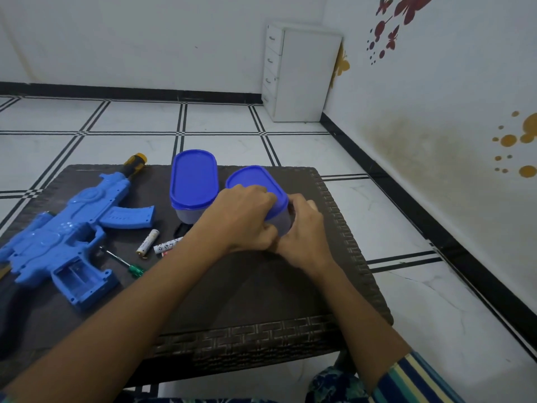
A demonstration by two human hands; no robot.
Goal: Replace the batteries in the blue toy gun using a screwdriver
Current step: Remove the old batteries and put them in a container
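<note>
Room: white floor tiles with black lines are running around a dark woven table.
Toy gun: the blue toy gun is lying flat on the left part of the table, with its barrel pointing away from the person.
Battery slot: the battery slot in the gun's grip is standing open and facing up. I cannot tell if anything is inside.
Batteries: two batteries are lying loose on the table just beside the gun's magazine, near each other.
Small screwdriver: the small screwdriver with a green handle is lying on the table between the gun and the batteries.
Big screwdriver: the big screwdriver is showing its yellow and black handle behind the gun's barrel, at the far edge of the table.
Tilted box: the tilted box is leaning on the table right of the middle, with its blue lid on.
Left hand: the left hand is gripping the tilted box on its left side, fingers curling at the lid rim.
Right hand: the right hand is holding the box's right side, fingers curling round the wall.
Upright box: the upright box is standing just beside it on the left, with its lid on.
Cabinet: a white cabinet with drawers is standing in the far corner.
Wall: red and yellow stickers are sitting on the right wall.
</note>
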